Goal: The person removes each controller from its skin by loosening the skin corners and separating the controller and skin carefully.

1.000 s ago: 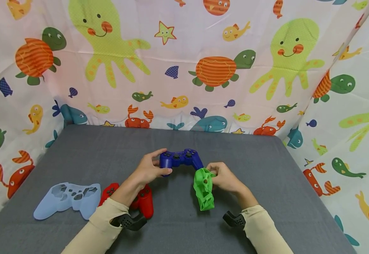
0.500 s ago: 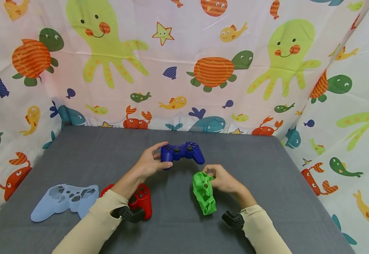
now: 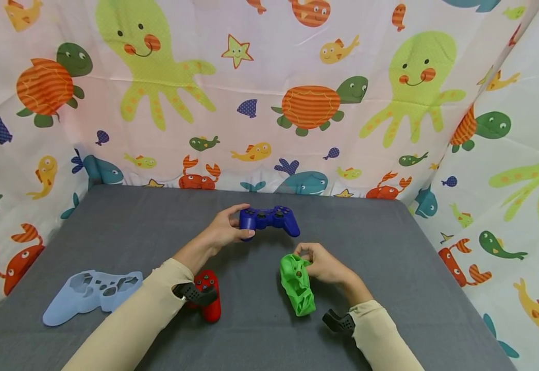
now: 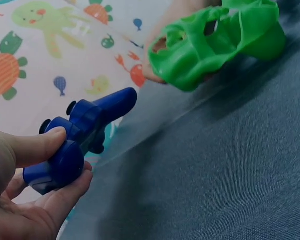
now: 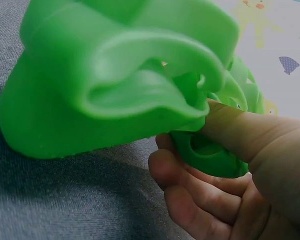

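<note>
My left hand [image 3: 224,228] grips a blue game controller [image 3: 269,219] by its left handle, thumb on top and fingers beneath. In the left wrist view the controller [image 4: 65,162] is tilted, its far handle free. To the right, my right hand [image 3: 323,263] holds a soft green controller sleeve [image 3: 297,288], pinched near its upper end, with the rest hanging down. Seen from the right wrist, the green sleeve [image 5: 115,85] is folded and bent, its cut-outs showing, with the thumb inside or against it. Controller and sleeve are apart.
A light blue controller sleeve [image 3: 88,297] lies flat at the left of the grey table [image 3: 260,335]. Beside it a red controller [image 3: 211,304] is partly hidden under my left forearm. A curtain with sea animals [image 3: 251,129] stands behind the table.
The blue controller, in my left hand, has moved up and away from the green sleeve. My right hand has come slightly down with the sleeve, so the gap between them is wider.
</note>
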`<state>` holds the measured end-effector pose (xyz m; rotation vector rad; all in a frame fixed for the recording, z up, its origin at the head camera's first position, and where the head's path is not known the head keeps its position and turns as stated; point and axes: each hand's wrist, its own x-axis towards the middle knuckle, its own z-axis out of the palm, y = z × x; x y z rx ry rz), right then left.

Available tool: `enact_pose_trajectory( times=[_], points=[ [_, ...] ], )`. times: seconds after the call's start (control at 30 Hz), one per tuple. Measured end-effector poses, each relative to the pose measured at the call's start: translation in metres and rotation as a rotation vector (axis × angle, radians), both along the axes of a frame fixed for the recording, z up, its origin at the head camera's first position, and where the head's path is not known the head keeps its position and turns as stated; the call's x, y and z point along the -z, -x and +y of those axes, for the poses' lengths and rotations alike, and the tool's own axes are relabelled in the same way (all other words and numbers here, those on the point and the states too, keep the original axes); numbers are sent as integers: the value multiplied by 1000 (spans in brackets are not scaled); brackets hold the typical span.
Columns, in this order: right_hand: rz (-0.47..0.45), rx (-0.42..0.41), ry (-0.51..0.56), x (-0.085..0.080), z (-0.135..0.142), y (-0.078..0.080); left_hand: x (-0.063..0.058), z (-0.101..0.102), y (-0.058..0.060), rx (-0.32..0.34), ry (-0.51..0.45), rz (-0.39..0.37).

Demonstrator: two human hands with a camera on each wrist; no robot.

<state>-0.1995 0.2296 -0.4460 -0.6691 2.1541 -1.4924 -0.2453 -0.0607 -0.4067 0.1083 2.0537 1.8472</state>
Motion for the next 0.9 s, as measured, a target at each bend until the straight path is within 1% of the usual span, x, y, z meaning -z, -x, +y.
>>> enact_pose_trajectory(
  times=[0.13,0.27,0.4,0.5,0.6,0.7,0.77,0.9],
  points=[
    [-7,-5,-5,1,0,-1,6,3,7,3,12,-15],
    [-15,-2,-10,1,-1,-1,14,6,14,13,24,-12],
    [-9,4,-11,0,-1,-1,22,7,20,34,60,4],
    [-7,2,-9,0,-2,-2,26,7,22,43,88,14],
    [-12,-1,-6,0,-2,-2,29,6,23,69,116,54],
    [-19,-10,-3,0,-1,-1,30,6,24,105,186,115],
    [-22,-18,-4,-1,-1,0,29,7,25,123,266,157],
    [-30,-30,-4,-2,-1,-1,31,8,26,123,419,200]
  ],
)
